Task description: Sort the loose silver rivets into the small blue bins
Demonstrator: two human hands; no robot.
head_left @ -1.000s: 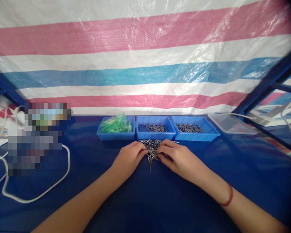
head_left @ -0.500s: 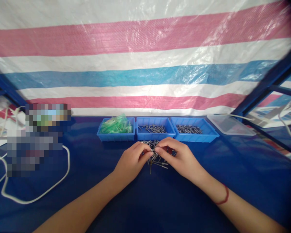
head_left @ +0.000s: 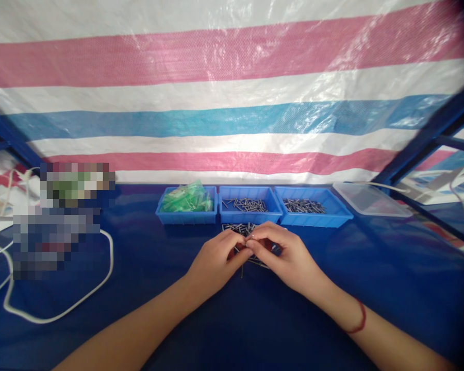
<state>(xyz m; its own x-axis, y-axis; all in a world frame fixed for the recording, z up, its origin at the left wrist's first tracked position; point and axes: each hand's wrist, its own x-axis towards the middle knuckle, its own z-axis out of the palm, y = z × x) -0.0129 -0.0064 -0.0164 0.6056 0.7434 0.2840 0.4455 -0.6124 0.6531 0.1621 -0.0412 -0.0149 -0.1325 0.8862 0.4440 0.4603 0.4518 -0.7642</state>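
Note:
My left hand (head_left: 219, 256) and my right hand (head_left: 288, 253) meet fingertip to fingertip at the middle of the table. Both are closed in a pinch, and whatever lies between the fingertips is too small and covered to make out. Under and behind them is a loose pile of thin metal pins (head_left: 237, 227) that look like blind rivets, partly hidden by the fingers. Just beyond stands a blue bin (head_left: 250, 215) with more such pins. To its right another blue bin (head_left: 319, 220) holds similar short metal pieces. The left blue bin (head_left: 187, 218) is heaped with green plastic bags (head_left: 187, 198).
A clear plastic lid (head_left: 373, 200) lies at the back right of the blue table (head_left: 232, 330). On the left a white cable (head_left: 110, 263) loops beside blurred-out items. Behind the bins hangs a striped plastic sheet (head_left: 232, 121), between blue frame posts (head_left: 421, 134).
My fingertips have drawn closer together and now touch, covering more of the pile. The left hand has shifted slightly right. The bins stay in place apart from a small shift of the view.

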